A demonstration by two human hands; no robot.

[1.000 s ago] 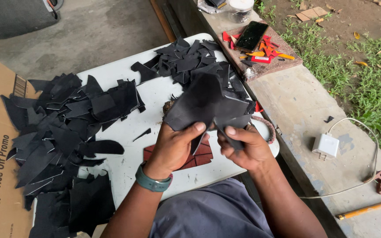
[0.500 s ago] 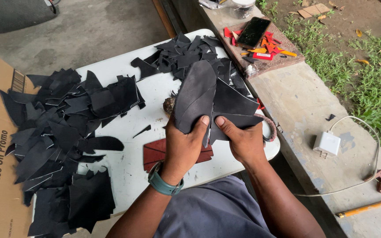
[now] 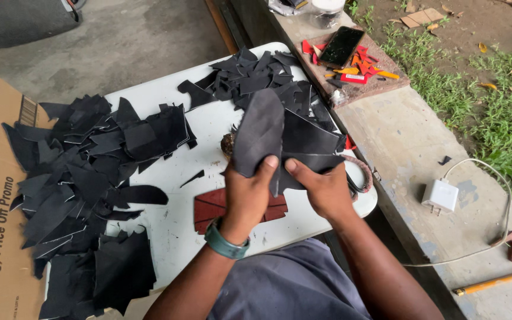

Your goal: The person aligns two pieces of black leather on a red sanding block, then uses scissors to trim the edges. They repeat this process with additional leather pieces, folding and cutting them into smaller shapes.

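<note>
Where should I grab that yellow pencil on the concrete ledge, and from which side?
Probably best to pinch the yellow pencil around its middle, coming straight down from above. It lies flat and alone on the concrete ledge, with bare space along both long sides for fingers. Its ends are thin and would tip it.

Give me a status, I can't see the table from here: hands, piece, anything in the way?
Left hand and right hand both gripping the dark leather piece, raised over the white table. Black offcuts piled left, none obstructing.

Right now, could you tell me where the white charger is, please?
In the head view, the white charger lies on the concrete ledge right of the white table, beyond the right hand.
</note>
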